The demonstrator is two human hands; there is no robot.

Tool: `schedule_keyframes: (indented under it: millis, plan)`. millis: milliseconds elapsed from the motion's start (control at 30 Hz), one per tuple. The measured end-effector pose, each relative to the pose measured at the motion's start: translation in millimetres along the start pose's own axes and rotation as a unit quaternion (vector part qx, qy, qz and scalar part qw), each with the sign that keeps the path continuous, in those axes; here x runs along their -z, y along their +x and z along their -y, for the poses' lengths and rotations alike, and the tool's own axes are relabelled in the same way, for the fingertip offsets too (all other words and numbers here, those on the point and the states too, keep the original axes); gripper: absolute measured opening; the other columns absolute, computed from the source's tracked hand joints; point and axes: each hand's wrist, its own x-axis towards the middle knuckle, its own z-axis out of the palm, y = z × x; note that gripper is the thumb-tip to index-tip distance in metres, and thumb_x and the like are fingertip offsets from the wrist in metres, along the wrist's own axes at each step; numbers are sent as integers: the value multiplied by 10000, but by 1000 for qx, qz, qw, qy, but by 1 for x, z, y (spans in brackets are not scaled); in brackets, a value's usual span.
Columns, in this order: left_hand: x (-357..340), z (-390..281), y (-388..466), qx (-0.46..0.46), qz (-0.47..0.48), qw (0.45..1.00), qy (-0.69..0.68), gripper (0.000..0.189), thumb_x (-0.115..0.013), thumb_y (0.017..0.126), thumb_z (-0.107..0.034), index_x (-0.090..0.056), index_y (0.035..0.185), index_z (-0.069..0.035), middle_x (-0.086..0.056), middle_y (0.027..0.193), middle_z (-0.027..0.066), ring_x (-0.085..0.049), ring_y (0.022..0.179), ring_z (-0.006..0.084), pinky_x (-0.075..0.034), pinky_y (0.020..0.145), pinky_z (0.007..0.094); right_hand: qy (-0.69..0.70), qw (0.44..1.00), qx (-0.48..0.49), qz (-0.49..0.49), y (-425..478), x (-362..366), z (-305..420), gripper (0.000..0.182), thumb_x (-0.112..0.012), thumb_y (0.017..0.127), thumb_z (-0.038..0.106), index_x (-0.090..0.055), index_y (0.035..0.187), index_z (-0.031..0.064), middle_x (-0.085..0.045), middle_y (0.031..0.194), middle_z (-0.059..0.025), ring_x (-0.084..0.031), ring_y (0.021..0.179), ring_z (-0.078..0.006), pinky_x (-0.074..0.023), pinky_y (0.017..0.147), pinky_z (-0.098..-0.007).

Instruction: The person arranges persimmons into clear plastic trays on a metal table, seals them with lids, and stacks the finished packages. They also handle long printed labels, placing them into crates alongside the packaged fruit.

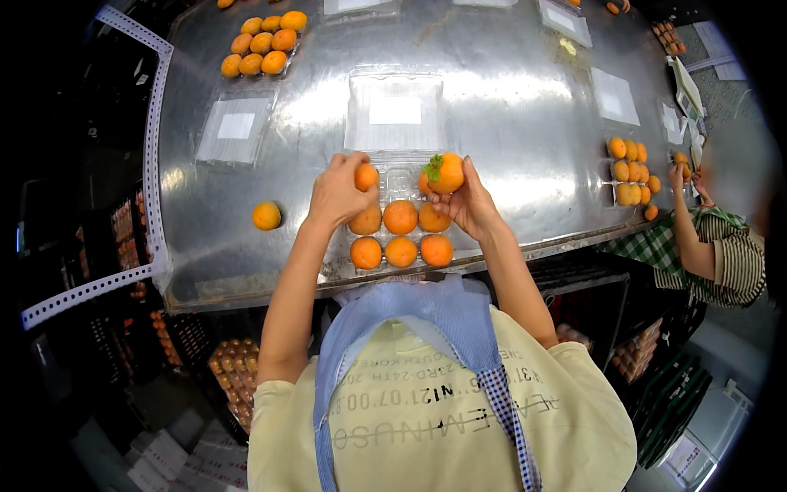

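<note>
In front of me a clear plastic clamshell tray [399, 178] lies with its hinged lid [393, 138] folded back flat, a white label on it. Orange persimmons [400, 217] fill its two near rows. My left hand [342, 192] grips a persimmon [366, 177] at the far-left cell, partly covering it. Between the fingers of my right hand [468, 200] is another persimmon [447, 173], tilted so its green calyx faces left. Behind that fruit, one more persimmon [424, 183] shows partly in the far-right cell. The far-middle cell holds no fruit.
A loose persimmon [266, 216] rests on the metal table [307, 160] to the left. Beyond it stands a filled tray [261, 43]. A co-worker's hand [676, 175] handles fruit at the right, beside another filled tray [628, 171]. A perforated metal post [154, 166] borders the left.
</note>
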Motion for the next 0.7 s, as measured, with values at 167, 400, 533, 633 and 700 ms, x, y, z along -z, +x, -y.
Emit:
schedule_keyframes:
  millis: [167,400,533,633,700]
  plan:
    - [20,0,-21,122,139,717,-673,442,-505,781,-294,-435,1162,-80,-537,1047,111,-570,974,242,-510,800,411,-13,999,-8,-44,-8,-5,-11,571,-330,928,526,-455,1095,-5,-551,849,-106,-544,664,-137,-500,568,-251]
    - [7,-50,-48,65,65,883,-460,605,-757,644,-151,-489,1182,-76,-547,1027,101,-562,1015,231,-485,833,327,-310,950,30,-15,-12,-29,-9,530,-400,902,525,-475,1070,28,-562,787,-90,-547,610,-164,-457,545,-270]
    - [8,-67,-54,25,14,932,-361,630,-793,603,-122,-523,1170,-68,-608,985,103,-598,969,229,-479,829,315,-533,817,218,-24,-17,-53,-14,558,-510,844,511,-471,1086,10,-585,872,-159,-603,706,-290,-488,635,-351]
    - [10,-66,-56,1,0,922,-386,627,-785,611,-112,-531,1181,-55,-609,1099,118,-588,1012,219,-471,858,317,-614,755,231,24,-31,-60,-3,588,-573,796,501,-471,1093,4,-580,939,-203,-607,803,-366,-488,695,-406]
    - [8,-64,-57,-5,0,926,-377,643,-785,610,-109,-523,1194,-52,-607,1102,121,-580,1030,223,-466,872,318,-646,738,193,26,-36,-65,3,623,-591,772,524,-471,1091,2,-587,928,-198,-609,803,-370,-490,693,-409]
